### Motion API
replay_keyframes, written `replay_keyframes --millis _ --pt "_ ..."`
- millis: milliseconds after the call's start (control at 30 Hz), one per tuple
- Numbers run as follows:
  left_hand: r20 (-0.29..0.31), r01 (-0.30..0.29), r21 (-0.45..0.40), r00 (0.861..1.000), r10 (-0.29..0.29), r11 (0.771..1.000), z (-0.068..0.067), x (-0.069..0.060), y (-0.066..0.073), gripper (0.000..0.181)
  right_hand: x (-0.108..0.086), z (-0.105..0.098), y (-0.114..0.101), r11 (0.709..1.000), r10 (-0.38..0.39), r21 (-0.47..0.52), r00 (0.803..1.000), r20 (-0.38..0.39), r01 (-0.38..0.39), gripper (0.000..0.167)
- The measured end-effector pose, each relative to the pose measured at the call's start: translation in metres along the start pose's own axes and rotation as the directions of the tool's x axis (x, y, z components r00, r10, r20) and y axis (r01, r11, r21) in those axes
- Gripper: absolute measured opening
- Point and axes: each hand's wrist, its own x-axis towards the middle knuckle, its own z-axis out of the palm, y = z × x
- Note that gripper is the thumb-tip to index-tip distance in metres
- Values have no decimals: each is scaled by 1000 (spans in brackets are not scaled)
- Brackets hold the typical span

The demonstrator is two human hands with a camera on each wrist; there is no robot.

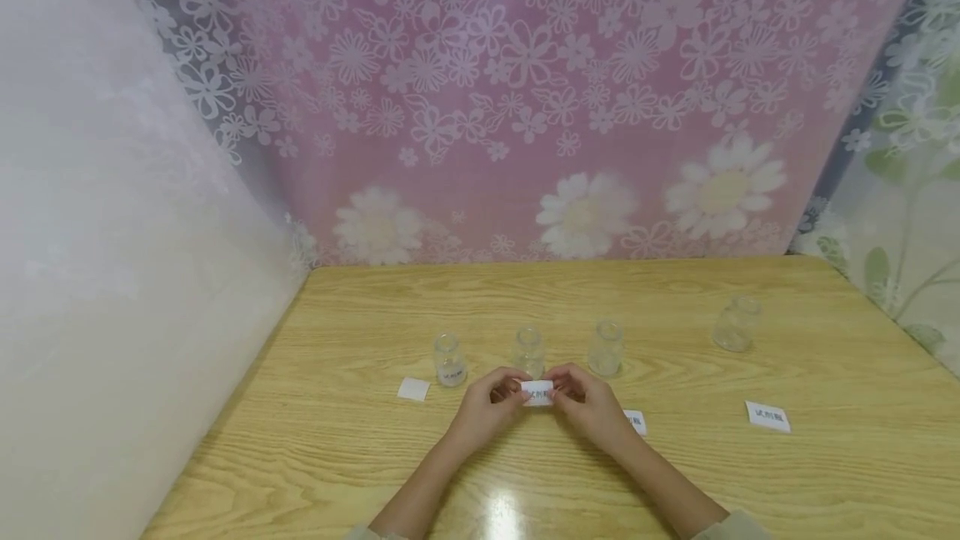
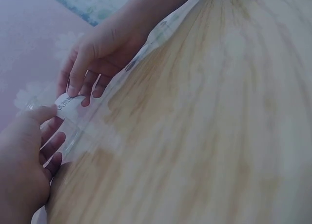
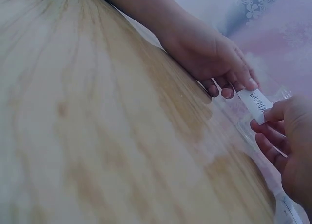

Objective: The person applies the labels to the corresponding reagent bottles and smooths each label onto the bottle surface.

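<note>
Between both hands, a small white paper label (image 1: 537, 392) with printed dark characters is held up by its two ends. My left hand (image 1: 487, 407) pinches the left end between thumb and fingers, and my right hand (image 1: 592, 408) pinches the right end. Just behind the label stands a clear glass bottle (image 1: 529, 347), its lower part hidden by label and fingers. In the right wrist view the label (image 3: 254, 105) is stretched between the two thumbs, close to the glass. Whether it touches the bottle I cannot tell.
A bottle bearing a label (image 1: 450, 361) stands at left, beside a blank white paper piece (image 1: 413, 389). Other clear bottles stand to the right, one nearer (image 1: 606, 350) and one farther (image 1: 737, 325). Printed labels lie near my right wrist (image 1: 635, 422) and at far right (image 1: 768, 416).
</note>
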Motion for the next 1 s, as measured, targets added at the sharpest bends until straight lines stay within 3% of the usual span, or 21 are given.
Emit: replay_keyframes --millis 167,400,500,700,1000 --pt "-16 31 -74 999 -32 997 -2 -1 9 14 0 -1 -1 1000 -27 -5 999 -20 27 15" --pt "27 9 -131 1000 -6 991 -7 -7 30 14 -5 -6 -39 999 -32 -4 999 -17 32 17" --pt "45 21 -106 999 -16 994 -8 -10 37 13 -4 -5 -30 999 -42 -9 999 -23 42 18" --pt "63 32 -83 998 -27 996 -8 -10 39 13 -1 -3 -5 999 -34 -10 999 -20 34 20" --pt "59 37 -87 998 -32 996 -7 -9 41 13 -1 -3 -7 998 -51 25 998 -25 52 16"
